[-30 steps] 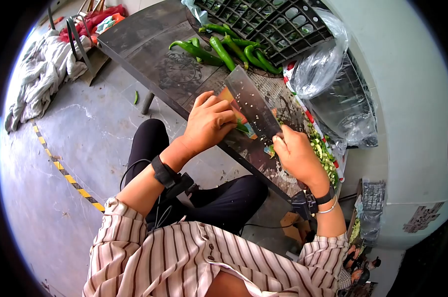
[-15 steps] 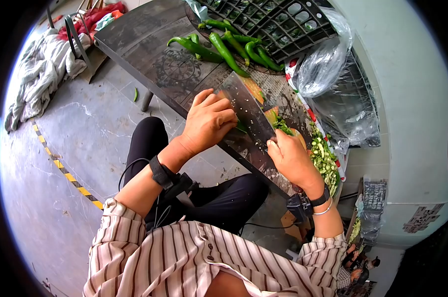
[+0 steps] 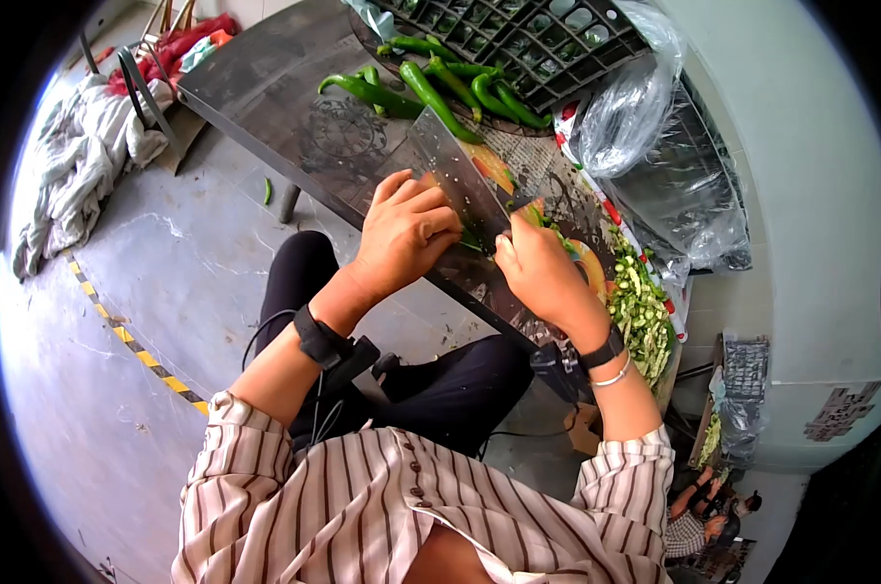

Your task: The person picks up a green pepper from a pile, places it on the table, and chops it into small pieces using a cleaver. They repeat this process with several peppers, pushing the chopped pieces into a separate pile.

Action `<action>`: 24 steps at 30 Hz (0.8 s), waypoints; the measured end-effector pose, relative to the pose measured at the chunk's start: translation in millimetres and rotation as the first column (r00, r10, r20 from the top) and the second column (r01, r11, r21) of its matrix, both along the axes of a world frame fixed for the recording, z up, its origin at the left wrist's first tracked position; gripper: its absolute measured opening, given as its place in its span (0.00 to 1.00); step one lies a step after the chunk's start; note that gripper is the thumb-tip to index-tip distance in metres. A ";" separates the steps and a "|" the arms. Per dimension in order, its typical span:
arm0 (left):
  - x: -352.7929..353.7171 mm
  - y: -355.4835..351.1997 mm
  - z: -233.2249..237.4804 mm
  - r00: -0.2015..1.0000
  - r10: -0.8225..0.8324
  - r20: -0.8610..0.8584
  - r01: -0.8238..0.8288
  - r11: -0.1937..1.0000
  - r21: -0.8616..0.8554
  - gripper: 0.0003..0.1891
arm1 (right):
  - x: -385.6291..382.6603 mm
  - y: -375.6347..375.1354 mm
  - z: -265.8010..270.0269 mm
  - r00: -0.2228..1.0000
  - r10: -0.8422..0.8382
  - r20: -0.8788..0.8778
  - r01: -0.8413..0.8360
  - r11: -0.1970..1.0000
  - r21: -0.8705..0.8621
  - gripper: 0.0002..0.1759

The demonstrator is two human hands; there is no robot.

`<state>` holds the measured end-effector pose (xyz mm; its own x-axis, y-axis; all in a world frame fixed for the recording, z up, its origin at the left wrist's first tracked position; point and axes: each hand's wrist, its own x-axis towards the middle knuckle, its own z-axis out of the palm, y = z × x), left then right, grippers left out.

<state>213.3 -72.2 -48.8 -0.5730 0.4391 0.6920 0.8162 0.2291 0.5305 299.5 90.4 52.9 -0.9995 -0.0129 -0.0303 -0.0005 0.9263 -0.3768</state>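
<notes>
My right hand point(image 3: 545, 275) is wrapped round the handle of a broad-bladed cleaver point(image 3: 457, 173), its blade speckled with bits of pepper. Beside the blade, the curled fingers of my left hand point(image 3: 406, 232) press on a green chili pepper point(image 3: 471, 240), mostly hidden under the hand and cleaver. Several whole green chili peppers point(image 3: 429, 94) lie on the table beyond the blade tip. Chopped pepper pieces point(image 3: 641, 316) are heaped at the table's right side, past my right wrist.
A black plastic crate point(image 3: 528, 49) stands at the back of the dark table point(image 3: 265, 73). Clear plastic wrapping point(image 3: 630, 122) bulges along the right. A fallen pepper point(image 3: 268, 191) and a pile of cloth point(image 3: 85, 165) are on the floor. Other people point(image 3: 703, 516) appear at lower right.
My right hand and the cleaver have shifted left, closer to my left hand. My left hand stays nearly in place, and the view has tilted slightly.
</notes>
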 end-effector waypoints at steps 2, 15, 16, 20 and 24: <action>-2.9 0.2 -2.1 1.000 -0.026 0.011 0.026 1.000 0.009 0.06 | -6.5 4.9 -6.9 0.996 0.041 -0.078 -0.041 0.999 0.002 0.11; -1.9 -1.6 -2.3 1.000 -0.018 0.018 0.018 1.000 -0.009 0.06 | 21.3 6.4 9.7 0.996 0.089 -0.025 -0.088 0.995 0.037 0.11; -2.0 -1.7 -2.3 1.000 -0.018 0.020 0.018 1.000 -0.019 0.06 | 20.4 6.1 11.9 0.996 0.086 -0.005 -0.085 0.995 0.050 0.11; -1.6 -1.0 -2.8 1.000 -0.019 0.019 0.019 1.000 -0.019 0.05 | 16.7 7.1 15.1 0.994 0.099 0.045 -0.101 0.993 0.054 0.11; 0.2 -0.1 -3.9 0.999 -0.031 0.036 0.032 0.999 -0.039 0.05 | 6.6 -0.1 9.9 0.995 0.062 0.079 -0.067 0.996 0.067 0.11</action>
<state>213.6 -72.3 -52.7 -0.5822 0.4837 0.6535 0.8043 0.2250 0.5500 306.1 90.3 62.8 -0.9913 -0.0723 -0.1104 -0.0344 0.9491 -0.3130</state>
